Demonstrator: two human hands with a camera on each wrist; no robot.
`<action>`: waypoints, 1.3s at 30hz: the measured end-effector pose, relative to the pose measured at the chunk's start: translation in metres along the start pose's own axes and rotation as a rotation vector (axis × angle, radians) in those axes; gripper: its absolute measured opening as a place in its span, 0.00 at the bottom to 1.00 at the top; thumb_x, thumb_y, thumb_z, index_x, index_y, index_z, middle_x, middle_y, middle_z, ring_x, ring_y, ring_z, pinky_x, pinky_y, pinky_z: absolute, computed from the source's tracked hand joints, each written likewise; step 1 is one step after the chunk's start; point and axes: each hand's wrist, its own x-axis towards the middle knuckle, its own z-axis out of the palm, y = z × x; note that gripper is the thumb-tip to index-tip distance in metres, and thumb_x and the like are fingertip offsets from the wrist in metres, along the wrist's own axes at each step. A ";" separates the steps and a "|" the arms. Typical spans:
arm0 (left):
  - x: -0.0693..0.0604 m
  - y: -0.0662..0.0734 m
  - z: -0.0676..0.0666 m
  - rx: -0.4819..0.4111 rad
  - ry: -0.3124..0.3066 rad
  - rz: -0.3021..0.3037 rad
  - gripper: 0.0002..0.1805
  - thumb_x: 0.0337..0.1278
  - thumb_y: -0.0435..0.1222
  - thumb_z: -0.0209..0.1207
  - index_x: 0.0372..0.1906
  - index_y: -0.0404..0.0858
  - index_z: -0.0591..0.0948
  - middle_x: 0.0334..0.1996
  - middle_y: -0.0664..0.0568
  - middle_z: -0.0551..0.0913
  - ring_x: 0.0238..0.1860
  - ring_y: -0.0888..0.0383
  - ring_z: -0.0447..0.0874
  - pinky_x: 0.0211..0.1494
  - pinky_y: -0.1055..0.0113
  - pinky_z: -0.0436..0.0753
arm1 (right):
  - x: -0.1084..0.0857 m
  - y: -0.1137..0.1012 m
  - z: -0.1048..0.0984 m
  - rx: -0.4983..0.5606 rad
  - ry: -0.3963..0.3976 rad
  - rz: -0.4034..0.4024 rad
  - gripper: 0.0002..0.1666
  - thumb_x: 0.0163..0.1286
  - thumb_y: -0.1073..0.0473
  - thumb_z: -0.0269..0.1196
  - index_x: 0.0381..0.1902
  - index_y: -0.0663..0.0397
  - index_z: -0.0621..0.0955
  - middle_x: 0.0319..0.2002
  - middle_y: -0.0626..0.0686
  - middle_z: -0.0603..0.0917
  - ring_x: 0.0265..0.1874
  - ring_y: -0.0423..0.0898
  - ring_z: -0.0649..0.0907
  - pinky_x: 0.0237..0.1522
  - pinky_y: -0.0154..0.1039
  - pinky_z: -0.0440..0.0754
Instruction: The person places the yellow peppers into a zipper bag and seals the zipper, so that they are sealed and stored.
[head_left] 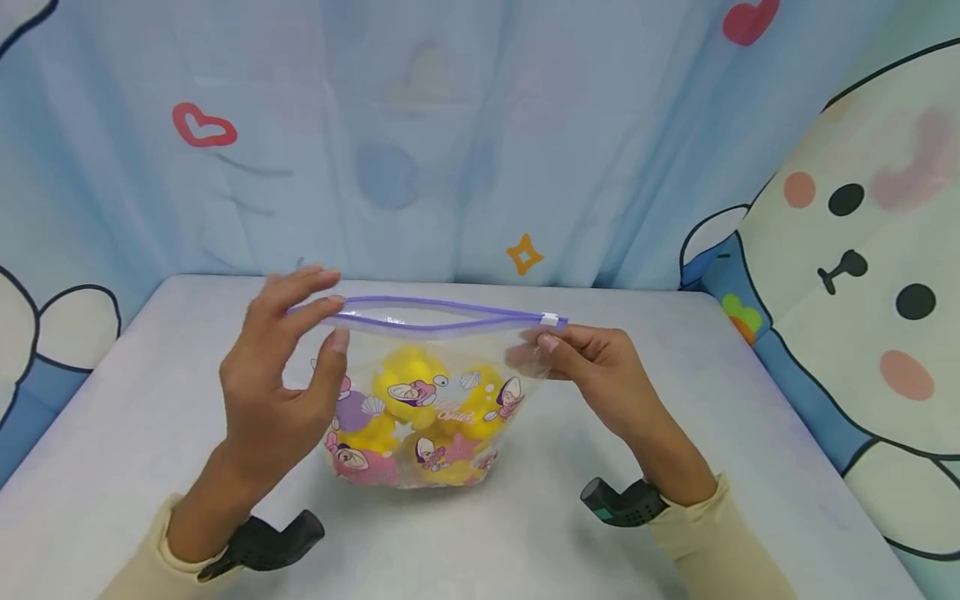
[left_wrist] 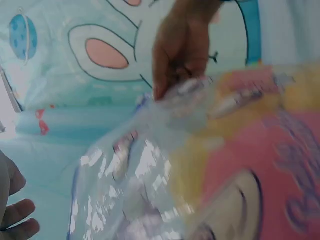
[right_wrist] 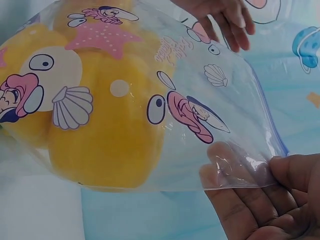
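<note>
A clear zip bag [head_left: 442,340] with printed shells, starfish and cartoon figures stands in front of me, its purple zip [head_left: 420,325] gaping along the top. Rounded yellow things [right_wrist: 110,150] fill its lower part; their kind is hard to make out. My right hand [head_left: 600,358] pinches the bag's upper right corner between thumb and fingers, just below the white slider [head_left: 550,319]. Beside the upper left corner, my left hand [head_left: 273,367] has its fingers spread. In the left wrist view its fingers [left_wrist: 20,220] stand apart from the bag.
The bag is over a white table [head_left: 172,333]. Behind the table hangs a light blue curtain [head_left: 450,167] with printed hearts, and a cartoon animal print [head_left: 862,275] covers the right side. A dark camera is strapped to each wrist.
</note>
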 end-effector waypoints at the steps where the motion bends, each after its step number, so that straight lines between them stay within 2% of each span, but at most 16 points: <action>1: 0.003 0.004 0.002 -0.072 -0.037 -0.021 0.19 0.68 0.41 0.56 0.44 0.25 0.81 0.49 0.38 0.81 0.57 0.44 0.77 0.66 0.50 0.67 | 0.000 0.000 0.000 -0.002 0.004 0.000 0.16 0.75 0.62 0.57 0.52 0.68 0.81 0.42 0.58 0.87 0.44 0.52 0.86 0.46 0.43 0.82; 4: 0.011 0.010 0.012 -0.310 -0.159 -0.125 0.12 0.64 0.29 0.58 0.47 0.24 0.81 0.50 0.40 0.82 0.55 0.46 0.78 0.60 0.55 0.74 | 0.000 -0.002 0.000 0.004 0.010 0.009 0.16 0.75 0.61 0.57 0.52 0.68 0.81 0.42 0.58 0.87 0.44 0.52 0.86 0.46 0.43 0.82; 6: 0.018 0.012 0.021 -0.423 -0.236 -0.204 0.13 0.60 0.21 0.58 0.49 0.24 0.81 0.50 0.42 0.82 0.55 0.48 0.78 0.60 0.56 0.75 | 0.000 -0.002 0.000 0.012 0.010 0.017 0.16 0.75 0.61 0.57 0.52 0.69 0.81 0.42 0.58 0.87 0.44 0.52 0.86 0.46 0.43 0.82; 8: 0.025 0.014 0.031 -0.443 -0.314 -0.272 0.15 0.59 0.20 0.58 0.51 0.28 0.82 0.50 0.46 0.84 0.56 0.53 0.79 0.57 0.60 0.77 | 0.000 -0.002 0.000 0.013 0.011 0.027 0.17 0.75 0.61 0.57 0.52 0.69 0.81 0.43 0.58 0.87 0.44 0.52 0.86 0.46 0.43 0.82; 11: 0.035 0.017 0.046 -0.399 -0.419 -0.357 0.14 0.64 0.26 0.58 0.52 0.35 0.84 0.50 0.54 0.84 0.56 0.62 0.78 0.56 0.64 0.77 | -0.001 -0.002 0.000 0.007 0.012 0.026 0.17 0.74 0.60 0.58 0.52 0.69 0.82 0.44 0.57 0.87 0.43 0.52 0.86 0.46 0.43 0.82; 14: 0.044 0.021 0.058 -0.372 -0.505 -0.405 0.13 0.66 0.32 0.59 0.53 0.38 0.84 0.50 0.58 0.84 0.55 0.66 0.77 0.55 0.67 0.76 | -0.001 -0.002 0.000 0.002 0.014 0.014 0.17 0.75 0.61 0.57 0.52 0.69 0.81 0.45 0.57 0.86 0.44 0.52 0.86 0.46 0.43 0.82; 15: 0.046 0.023 0.062 -0.372 -0.529 -0.409 0.13 0.66 0.32 0.59 0.54 0.38 0.84 0.50 0.58 0.84 0.56 0.66 0.77 0.60 0.66 0.73 | -0.001 -0.002 0.000 0.000 0.015 0.009 0.17 0.75 0.61 0.57 0.52 0.69 0.81 0.45 0.57 0.86 0.44 0.51 0.86 0.46 0.43 0.82; 17: 0.050 0.025 0.068 -0.375 -0.575 -0.414 0.14 0.66 0.32 0.59 0.54 0.37 0.83 0.50 0.57 0.84 0.56 0.65 0.77 0.60 0.66 0.73 | -0.001 -0.002 0.000 -0.002 0.016 0.001 0.17 0.75 0.61 0.57 0.52 0.70 0.81 0.46 0.58 0.86 0.44 0.51 0.86 0.46 0.43 0.82; 22: 0.057 0.025 0.081 -0.335 -0.692 -0.392 0.13 0.65 0.32 0.60 0.52 0.35 0.84 0.48 0.55 0.84 0.51 0.65 0.79 0.56 0.68 0.76 | 0.000 -0.003 0.000 0.003 0.009 -0.020 0.16 0.75 0.63 0.56 0.52 0.72 0.81 0.47 0.59 0.85 0.45 0.50 0.86 0.46 0.43 0.82; 27: 0.058 0.022 0.091 -0.285 -0.791 -0.378 0.14 0.65 0.33 0.59 0.53 0.36 0.83 0.47 0.54 0.84 0.49 0.64 0.80 0.53 0.69 0.77 | 0.000 -0.002 -0.001 -0.010 0.004 -0.037 0.16 0.74 0.65 0.57 0.53 0.73 0.80 0.45 0.55 0.86 0.45 0.48 0.85 0.46 0.43 0.82; 33: 0.057 0.020 0.100 -0.282 -0.827 -0.384 0.14 0.63 0.33 0.61 0.51 0.35 0.84 0.46 0.53 0.85 0.48 0.64 0.80 0.52 0.70 0.77 | -0.001 -0.003 0.000 -0.034 -0.013 -0.049 0.16 0.75 0.64 0.56 0.53 0.72 0.80 0.41 0.55 0.88 0.45 0.46 0.85 0.46 0.42 0.82; 39: 0.054 0.019 0.104 -0.307 -0.829 -0.329 0.11 0.60 0.29 0.63 0.48 0.32 0.85 0.43 0.49 0.86 0.44 0.63 0.81 0.49 0.75 0.77 | -0.001 -0.002 -0.001 -0.029 -0.018 -0.046 0.17 0.75 0.64 0.55 0.52 0.75 0.80 0.43 0.53 0.87 0.45 0.45 0.85 0.46 0.41 0.82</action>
